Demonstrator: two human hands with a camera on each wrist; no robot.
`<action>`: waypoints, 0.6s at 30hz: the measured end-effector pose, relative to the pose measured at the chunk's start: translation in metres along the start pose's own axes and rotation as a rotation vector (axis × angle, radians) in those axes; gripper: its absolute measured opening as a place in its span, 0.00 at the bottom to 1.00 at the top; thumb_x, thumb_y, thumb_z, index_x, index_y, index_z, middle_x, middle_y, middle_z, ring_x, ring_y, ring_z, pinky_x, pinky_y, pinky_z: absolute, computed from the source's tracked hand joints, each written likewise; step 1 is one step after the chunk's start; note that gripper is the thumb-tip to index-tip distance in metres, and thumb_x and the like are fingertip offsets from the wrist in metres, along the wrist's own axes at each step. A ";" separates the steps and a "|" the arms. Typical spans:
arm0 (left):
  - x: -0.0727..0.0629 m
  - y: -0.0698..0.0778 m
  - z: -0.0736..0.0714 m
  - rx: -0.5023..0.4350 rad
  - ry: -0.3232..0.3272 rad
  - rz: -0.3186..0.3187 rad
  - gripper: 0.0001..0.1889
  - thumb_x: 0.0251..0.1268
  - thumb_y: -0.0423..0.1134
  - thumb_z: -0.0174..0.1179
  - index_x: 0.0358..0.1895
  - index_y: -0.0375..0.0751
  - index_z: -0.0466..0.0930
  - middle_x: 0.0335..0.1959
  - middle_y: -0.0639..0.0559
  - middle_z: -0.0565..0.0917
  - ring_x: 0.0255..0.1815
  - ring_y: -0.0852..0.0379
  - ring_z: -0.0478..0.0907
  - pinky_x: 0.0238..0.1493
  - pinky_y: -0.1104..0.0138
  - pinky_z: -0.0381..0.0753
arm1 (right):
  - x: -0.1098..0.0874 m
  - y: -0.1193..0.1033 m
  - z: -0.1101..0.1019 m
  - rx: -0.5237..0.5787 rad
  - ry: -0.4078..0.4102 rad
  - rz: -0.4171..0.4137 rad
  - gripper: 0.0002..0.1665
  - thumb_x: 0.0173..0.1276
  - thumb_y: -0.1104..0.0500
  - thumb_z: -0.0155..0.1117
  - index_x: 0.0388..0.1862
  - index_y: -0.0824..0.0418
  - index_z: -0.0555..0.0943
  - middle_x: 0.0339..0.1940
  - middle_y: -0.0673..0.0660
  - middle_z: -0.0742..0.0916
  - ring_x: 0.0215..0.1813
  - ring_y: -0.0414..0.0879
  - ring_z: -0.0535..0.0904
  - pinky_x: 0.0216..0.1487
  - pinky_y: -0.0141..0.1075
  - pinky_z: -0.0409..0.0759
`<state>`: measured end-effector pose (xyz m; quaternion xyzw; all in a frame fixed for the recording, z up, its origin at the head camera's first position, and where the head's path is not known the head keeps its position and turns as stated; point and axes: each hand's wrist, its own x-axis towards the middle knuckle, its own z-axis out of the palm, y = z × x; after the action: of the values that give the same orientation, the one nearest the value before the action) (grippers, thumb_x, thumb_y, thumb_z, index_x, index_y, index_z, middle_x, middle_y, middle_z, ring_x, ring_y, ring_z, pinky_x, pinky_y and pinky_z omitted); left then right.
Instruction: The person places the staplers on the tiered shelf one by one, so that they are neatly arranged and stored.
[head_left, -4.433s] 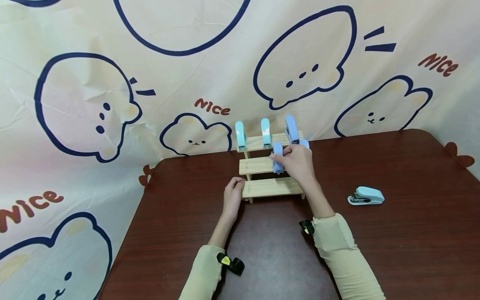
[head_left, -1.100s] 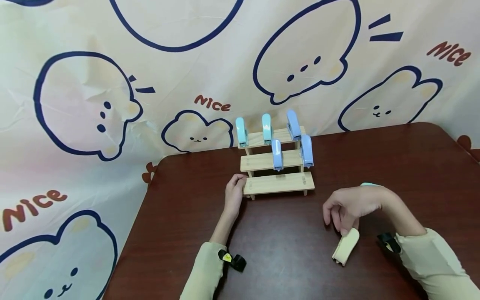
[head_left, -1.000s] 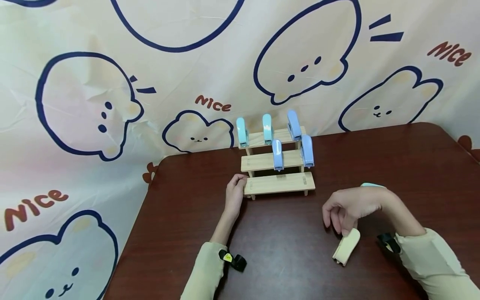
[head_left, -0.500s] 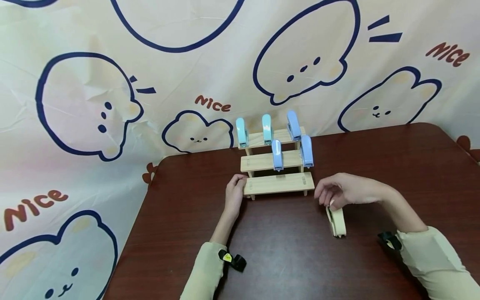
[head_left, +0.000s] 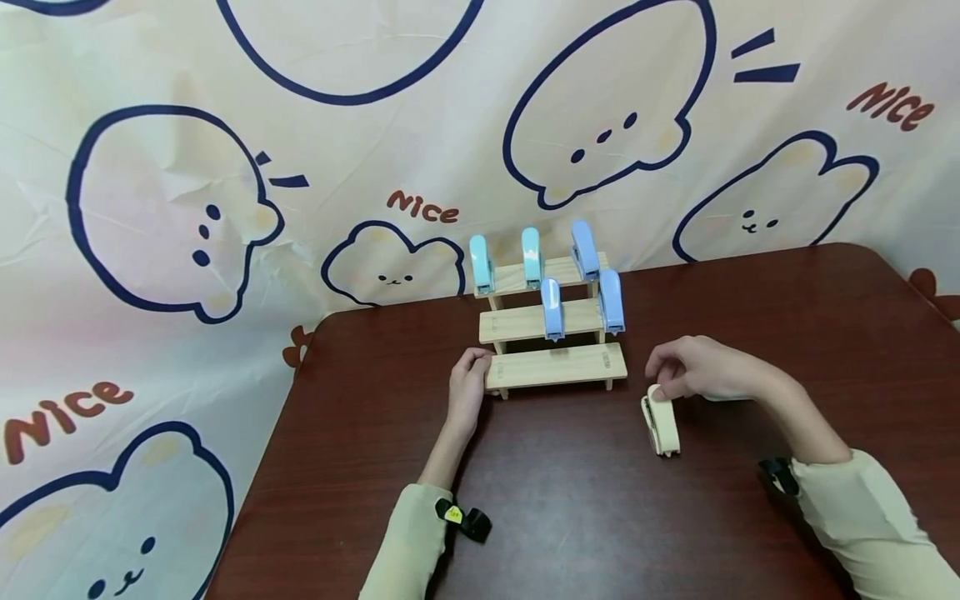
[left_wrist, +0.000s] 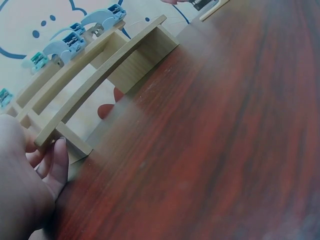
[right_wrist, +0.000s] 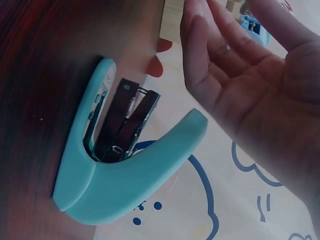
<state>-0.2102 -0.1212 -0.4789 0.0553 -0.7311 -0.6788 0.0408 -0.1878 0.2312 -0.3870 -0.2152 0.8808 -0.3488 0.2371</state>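
Note:
My left hand [head_left: 467, 387] holds the left end of the lowest step of a three-step wooden rack [head_left: 555, 367]; in the left wrist view its thumb and fingers [left_wrist: 60, 160] close on the board's end. Out to the right of the rack, my right hand [head_left: 697, 367] pinches the far end of a cream stapler [head_left: 663, 425], which points toward me. Two teal staplers [head_left: 532, 257] and one blue stapler [head_left: 585, 250] stand on the top step, two more blue staplers [head_left: 552, 308] on the middle one. The bottom step bears nothing.
Another teal stapler [right_wrist: 120, 185] lies on the brown table [head_left: 570, 508] beneath the right wrist, mostly hidden in the head view. Behind the table hangs a cream cloth [head_left: 360, 158] with cartoon drawings.
My right hand left the blue stapler on the middle step and took the cream one. Lately it moved that stapler away from me and leftward, turning it. The left hand stayed on the rack.

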 end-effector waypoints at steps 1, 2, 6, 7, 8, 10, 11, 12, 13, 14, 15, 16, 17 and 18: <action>0.000 0.000 0.000 0.002 0.000 -0.002 0.12 0.76 0.37 0.51 0.46 0.31 0.82 0.36 0.46 0.81 0.24 0.59 0.74 0.23 0.69 0.78 | 0.000 0.001 0.000 0.008 0.004 0.013 0.16 0.68 0.58 0.75 0.48 0.66 0.82 0.30 0.50 0.83 0.33 0.46 0.77 0.34 0.39 0.77; 0.000 0.001 0.001 0.003 0.000 -0.004 0.12 0.76 0.37 0.51 0.45 0.32 0.82 0.36 0.45 0.81 0.24 0.59 0.74 0.23 0.69 0.78 | 0.000 0.001 0.000 0.020 0.008 0.029 0.16 0.68 0.58 0.75 0.48 0.66 0.82 0.30 0.51 0.83 0.32 0.46 0.77 0.34 0.40 0.78; 0.000 0.001 0.001 0.007 0.000 -0.006 0.12 0.76 0.37 0.52 0.46 0.32 0.83 0.36 0.46 0.81 0.24 0.59 0.74 0.23 0.69 0.78 | 0.001 0.003 0.002 0.054 0.011 0.062 0.14 0.68 0.59 0.74 0.45 0.67 0.82 0.29 0.52 0.82 0.32 0.47 0.78 0.35 0.40 0.82; 0.000 0.002 0.001 0.007 -0.001 -0.007 0.12 0.76 0.37 0.52 0.45 0.33 0.83 0.36 0.46 0.81 0.24 0.59 0.74 0.23 0.69 0.78 | 0.002 0.002 0.003 0.060 0.012 0.069 0.14 0.68 0.59 0.74 0.44 0.67 0.82 0.28 0.52 0.82 0.32 0.47 0.79 0.35 0.41 0.83; 0.000 0.002 0.001 0.005 -0.001 -0.008 0.12 0.76 0.37 0.52 0.45 0.33 0.83 0.36 0.46 0.81 0.24 0.59 0.74 0.23 0.69 0.78 | 0.002 0.002 0.003 0.064 0.012 0.076 0.13 0.69 0.60 0.74 0.44 0.67 0.81 0.28 0.52 0.82 0.33 0.46 0.79 0.36 0.41 0.84; 0.000 0.003 0.001 0.002 -0.002 -0.012 0.12 0.76 0.37 0.52 0.45 0.33 0.83 0.36 0.46 0.81 0.24 0.59 0.74 0.23 0.69 0.78 | 0.003 0.001 0.005 0.071 0.013 0.089 0.13 0.69 0.61 0.73 0.43 0.68 0.81 0.28 0.53 0.83 0.33 0.46 0.80 0.37 0.42 0.86; 0.000 0.003 0.001 0.000 -0.002 -0.014 0.12 0.76 0.37 0.52 0.45 0.33 0.83 0.36 0.46 0.81 0.24 0.59 0.74 0.23 0.69 0.78 | 0.003 0.000 0.006 0.075 0.015 0.098 0.12 0.69 0.61 0.73 0.43 0.68 0.81 0.28 0.54 0.83 0.34 0.46 0.81 0.37 0.42 0.87; 0.000 0.004 0.001 -0.001 0.000 -0.016 0.12 0.76 0.37 0.52 0.45 0.33 0.83 0.36 0.46 0.81 0.24 0.59 0.74 0.23 0.69 0.77 | 0.004 0.000 0.007 0.075 0.016 0.107 0.12 0.70 0.61 0.72 0.43 0.68 0.81 0.28 0.54 0.83 0.34 0.46 0.81 0.36 0.42 0.87; 0.000 0.004 0.001 -0.002 0.001 -0.016 0.12 0.75 0.37 0.52 0.45 0.33 0.83 0.36 0.46 0.81 0.24 0.59 0.74 0.22 0.69 0.77 | 0.004 -0.001 0.008 0.076 0.017 0.114 0.11 0.70 0.61 0.72 0.42 0.68 0.81 0.28 0.54 0.83 0.33 0.46 0.82 0.36 0.42 0.88; -0.001 0.004 0.001 -0.002 0.001 -0.015 0.12 0.75 0.37 0.52 0.45 0.32 0.83 0.37 0.46 0.81 0.24 0.59 0.74 0.22 0.69 0.77 | 0.004 -0.001 0.008 0.077 0.019 0.120 0.11 0.70 0.61 0.72 0.42 0.67 0.81 0.28 0.54 0.83 0.33 0.46 0.82 0.36 0.43 0.88; -0.001 0.004 0.001 -0.001 0.001 -0.013 0.12 0.76 0.37 0.52 0.45 0.32 0.83 0.37 0.46 0.81 0.24 0.59 0.74 0.22 0.69 0.77 | 0.005 -0.001 0.009 0.079 0.019 0.123 0.10 0.70 0.62 0.72 0.41 0.67 0.81 0.28 0.55 0.83 0.32 0.46 0.82 0.35 0.43 0.88; -0.001 0.004 0.001 -0.002 0.000 -0.012 0.12 0.76 0.37 0.52 0.45 0.32 0.83 0.37 0.46 0.81 0.24 0.59 0.74 0.22 0.69 0.77 | 0.005 -0.001 0.009 0.078 0.020 0.125 0.10 0.70 0.62 0.72 0.41 0.67 0.81 0.28 0.55 0.82 0.32 0.47 0.82 0.35 0.43 0.88; -0.001 0.003 0.001 -0.003 0.001 -0.011 0.12 0.76 0.37 0.52 0.45 0.32 0.83 0.37 0.46 0.81 0.24 0.59 0.74 0.22 0.69 0.77 | 0.005 0.000 0.010 0.079 0.020 0.126 0.09 0.71 0.62 0.71 0.40 0.67 0.81 0.27 0.55 0.82 0.31 0.47 0.83 0.34 0.43 0.88; -0.001 0.003 0.001 -0.003 0.001 -0.011 0.12 0.76 0.37 0.53 0.45 0.32 0.83 0.37 0.46 0.81 0.24 0.59 0.74 0.22 0.69 0.77 | 0.005 0.000 0.011 0.081 0.020 0.129 0.09 0.71 0.62 0.71 0.40 0.66 0.81 0.27 0.55 0.82 0.31 0.47 0.82 0.34 0.43 0.88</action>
<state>-0.2098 -0.1204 -0.4761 0.0596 -0.7296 -0.6803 0.0373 -0.1858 0.2229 -0.3949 -0.1449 0.8803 -0.3703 0.2588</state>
